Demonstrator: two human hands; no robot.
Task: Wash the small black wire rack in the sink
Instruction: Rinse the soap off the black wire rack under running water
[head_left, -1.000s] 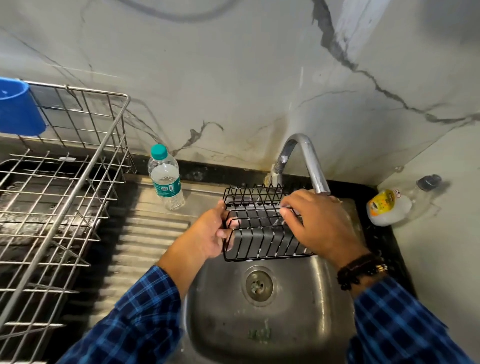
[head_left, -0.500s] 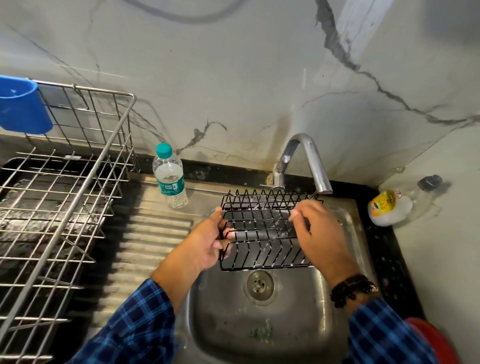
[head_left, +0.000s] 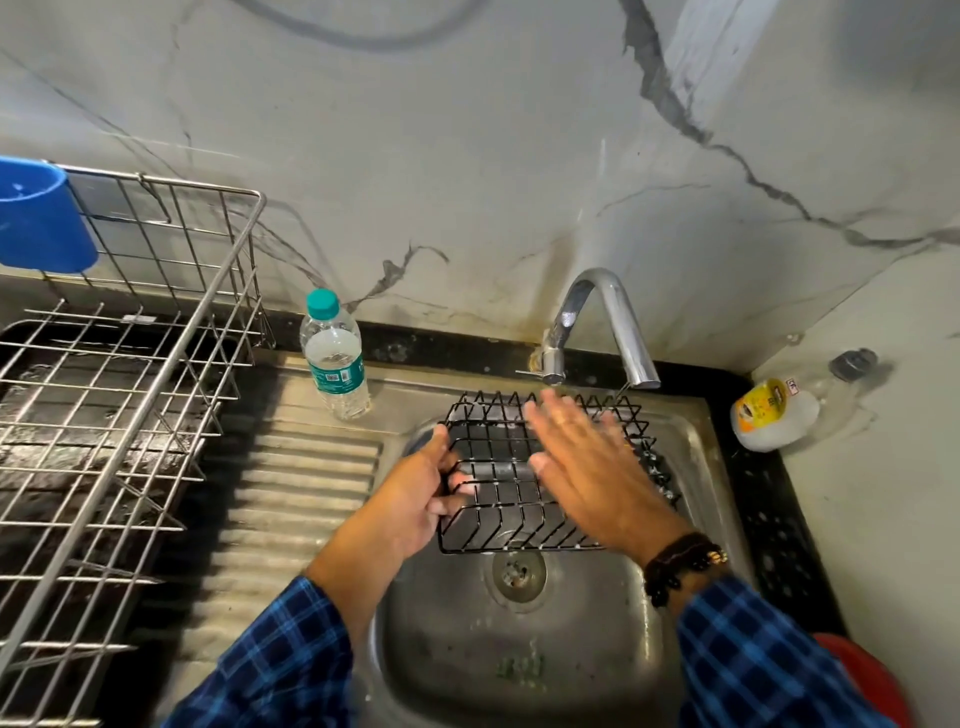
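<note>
L hand (head_left: 415, 499): fingers curled, grips wire rack (head_left: 498, 525) at its 9 o'clock edge | R hand (head_left: 587, 467): flat, fingers straight, over rack top, blurred | rack above sink (head_left: 519, 665), faucet (head_left: 613, 322) at 12.

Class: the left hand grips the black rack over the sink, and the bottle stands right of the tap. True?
No. In the head view the bottle stands left of the tap; the left hand does grip the rack over the sink.

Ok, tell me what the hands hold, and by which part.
Left hand grips the black wire rack by its left end, fingers curled round the wires. Right hand holds nothing: open, flat over the rack.
</note>
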